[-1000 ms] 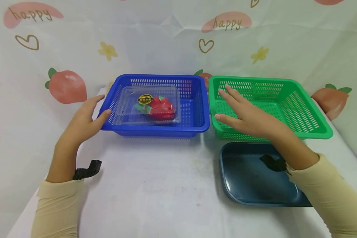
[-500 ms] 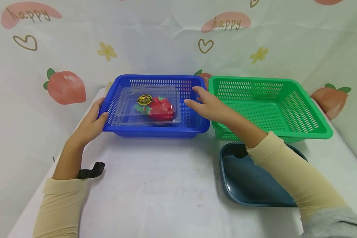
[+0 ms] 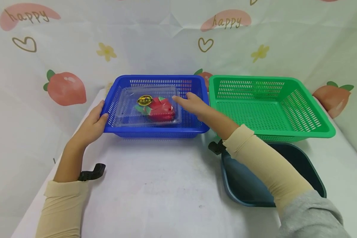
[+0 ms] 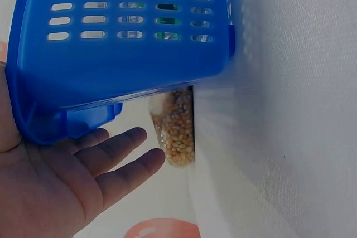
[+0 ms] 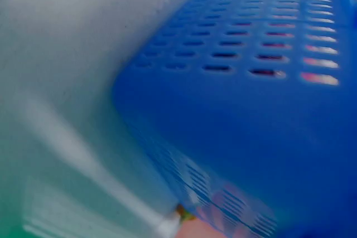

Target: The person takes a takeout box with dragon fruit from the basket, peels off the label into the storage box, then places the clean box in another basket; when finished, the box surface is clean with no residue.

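Inside the blue basket lies a clear plastic clamshell box with a black and yellow label. Through its lid shows red fruit with green tips, resembling dragon fruit. My left hand rests at the basket's left rim, thumb over the edge; in the left wrist view its other fingers extend fairly straight outside the wall. Over the basket's right side reaches my right hand, fingers loose, near the box's right edge. Whether it touches the box I cannot tell. The right wrist view shows mainly the blurred basket wall.
A green basket stands right beside the blue one. In front of it sits a dark blue-grey tub, partly covered by my right sleeve. Tan kernels in a clear container appear beyond the blue basket in the left wrist view.
My right hand has moved left from above the green basket to the blue basket's right side, near the box. My left hand has come slightly inward and down against the left rim.
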Demonstrator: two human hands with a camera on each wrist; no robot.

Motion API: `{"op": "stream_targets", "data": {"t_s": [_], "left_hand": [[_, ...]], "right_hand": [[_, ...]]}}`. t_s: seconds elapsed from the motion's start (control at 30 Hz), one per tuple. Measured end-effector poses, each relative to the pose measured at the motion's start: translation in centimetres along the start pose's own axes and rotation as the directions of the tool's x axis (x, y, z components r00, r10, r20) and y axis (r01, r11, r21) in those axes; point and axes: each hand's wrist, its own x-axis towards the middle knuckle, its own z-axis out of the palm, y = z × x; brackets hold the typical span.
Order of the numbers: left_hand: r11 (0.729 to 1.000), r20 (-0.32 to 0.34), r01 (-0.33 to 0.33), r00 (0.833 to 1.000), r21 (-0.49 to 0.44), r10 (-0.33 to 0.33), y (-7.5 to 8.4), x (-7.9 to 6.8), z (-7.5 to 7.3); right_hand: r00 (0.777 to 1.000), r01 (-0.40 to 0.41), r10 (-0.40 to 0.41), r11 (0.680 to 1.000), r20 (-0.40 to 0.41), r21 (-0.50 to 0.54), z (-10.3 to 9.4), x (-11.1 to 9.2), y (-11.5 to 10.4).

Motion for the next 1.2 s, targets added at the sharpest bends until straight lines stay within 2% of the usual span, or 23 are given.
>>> {"op": "stream_targets", "data": {"t_s": [0.17, 0.27, 0.43, 0.6, 0.77, 0.87, 1.07, 1.2], "left_hand": [[1.000, -0.004, -0.011, 1.000, 0.003, 0.011, 0.1, 0.1, -0.2], [1.000, -0.015, -0.021, 1.000, 0.005, 0.021, 0.3, 0.3, -0.4], [1.000, -0.030, -0.023, 0.999, -0.007, 0.023, 0.3, 0.2, -0.7], [0.999, -0.009, 0.012, 1.000, -0.042, -0.012, 0.3, 0.1, -0.6], [0.997, 0.003, 0.043, 0.999, -0.064, -0.043, 0.1, 0.1, -0.3], [0.996, 0.003, 0.047, 0.999, -0.070, -0.047, 0.0, 0.1, -0.2], [0.996, 0.005, 0.070, 0.998, -0.060, -0.070, -0.1, 0.0, 0.0], [0.997, 0.000, 0.051, 0.999, -0.062, -0.051, -0.1, -0.1, 0.0]], "right_hand": [[0.987, -0.087, 0.091, 0.996, 0.134, -0.037, 0.9, 1.1, 0.1], [0.982, -0.104, 0.103, 0.995, 0.159, -0.003, 0.9, 1.6, 0.0], [0.985, -0.103, 0.083, 0.986, 0.152, 0.129, 0.9, 1.8, -0.5], [0.985, -0.114, 0.075, 0.958, 0.152, 0.264, 1.0, 1.7, -0.5], [0.992, -0.109, 0.077, 0.924, 0.101, 0.366, 0.9, 1.8, -0.1], [0.995, -0.091, 0.067, 0.914, 0.073, 0.395, 0.9, 1.7, 0.0], [0.999, -0.034, 0.024, 0.924, 0.030, 0.381, 0.9, 1.1, 0.1], [1.000, -0.005, 0.000, 0.915, 0.011, 0.404, 0.6, 0.3, 0.0]]}}
